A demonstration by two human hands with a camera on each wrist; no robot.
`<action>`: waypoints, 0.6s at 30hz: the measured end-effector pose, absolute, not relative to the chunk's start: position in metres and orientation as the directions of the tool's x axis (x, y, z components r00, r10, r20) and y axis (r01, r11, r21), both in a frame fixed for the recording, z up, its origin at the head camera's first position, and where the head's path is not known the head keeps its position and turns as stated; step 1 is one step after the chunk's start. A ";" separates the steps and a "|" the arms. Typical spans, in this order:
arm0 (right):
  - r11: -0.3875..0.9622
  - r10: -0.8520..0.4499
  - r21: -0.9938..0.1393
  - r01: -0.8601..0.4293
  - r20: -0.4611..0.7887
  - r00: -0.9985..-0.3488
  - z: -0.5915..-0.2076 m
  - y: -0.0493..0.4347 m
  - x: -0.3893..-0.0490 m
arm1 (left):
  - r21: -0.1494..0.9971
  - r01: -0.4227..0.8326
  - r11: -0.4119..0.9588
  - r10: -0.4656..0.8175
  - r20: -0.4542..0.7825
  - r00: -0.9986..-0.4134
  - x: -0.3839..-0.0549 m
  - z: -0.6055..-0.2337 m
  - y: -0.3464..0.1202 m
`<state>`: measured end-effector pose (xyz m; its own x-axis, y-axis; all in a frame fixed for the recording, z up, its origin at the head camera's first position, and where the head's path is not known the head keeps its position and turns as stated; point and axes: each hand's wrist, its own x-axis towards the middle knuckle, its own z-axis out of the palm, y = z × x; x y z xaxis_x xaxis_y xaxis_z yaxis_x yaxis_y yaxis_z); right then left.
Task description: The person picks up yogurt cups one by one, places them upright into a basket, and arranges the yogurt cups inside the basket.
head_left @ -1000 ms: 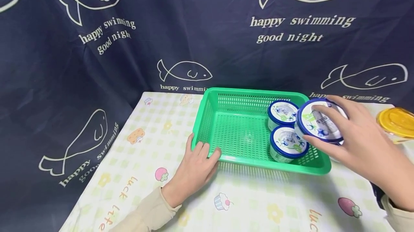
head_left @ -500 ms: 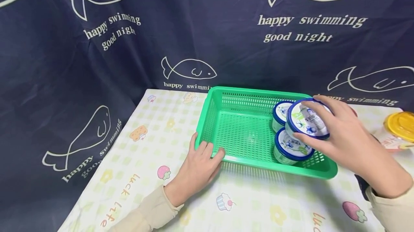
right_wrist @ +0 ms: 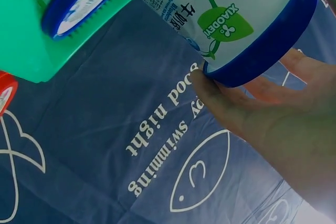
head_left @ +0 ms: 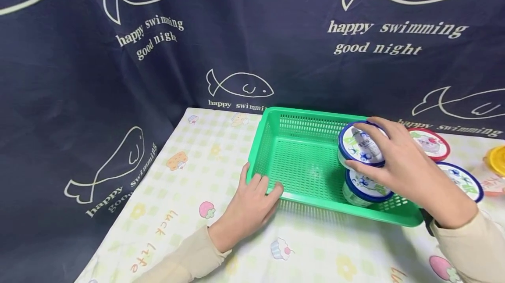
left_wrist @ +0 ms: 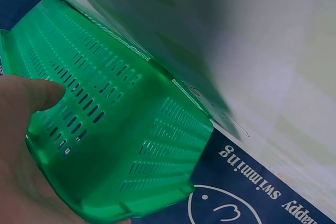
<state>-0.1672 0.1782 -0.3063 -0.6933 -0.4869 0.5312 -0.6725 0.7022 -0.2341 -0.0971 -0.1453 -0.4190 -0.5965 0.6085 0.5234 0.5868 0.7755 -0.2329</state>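
Over the right part of a green plastic basket (head_left: 315,202), my right hand (head_left: 410,169) holds a white tub with a blue lid (head_left: 355,145) and blueberry print by the lid's edge. In the right wrist view, that printed tub (right_wrist: 226,19) has the thumb and fingers around its lid. Below it, a second blue-lidded tub (head_left: 364,188) sits in the basket; a third, farther back, is mostly hidden. My left hand (head_left: 250,204) grips the basket's near left corner. The left wrist view shows my thumb (left_wrist: 44,94) against the slotted basket wall (left_wrist: 121,129).
Right of the basket are a red-lidded tub (head_left: 430,142), another blue-lidded tub (head_left: 465,184) and a clear container with a yellow lid (head_left: 497,162). A dark blue fish-print curtain (head_left: 236,33) hangs behind the table with its checked cloth (head_left: 307,248).
My right hand has carried the tub left, farther over the basket and the tubs in it. The view has shifted, showing the red-lidded tub on the right. My left hand keeps its grip.
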 end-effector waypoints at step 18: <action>0.707 -0.565 -0.213 -0.674 0.403 -0.720 -0.297 0.151 -0.209 | -0.274 0.559 0.783 0.609 0.520 -0.598 -0.095 -0.420 -0.149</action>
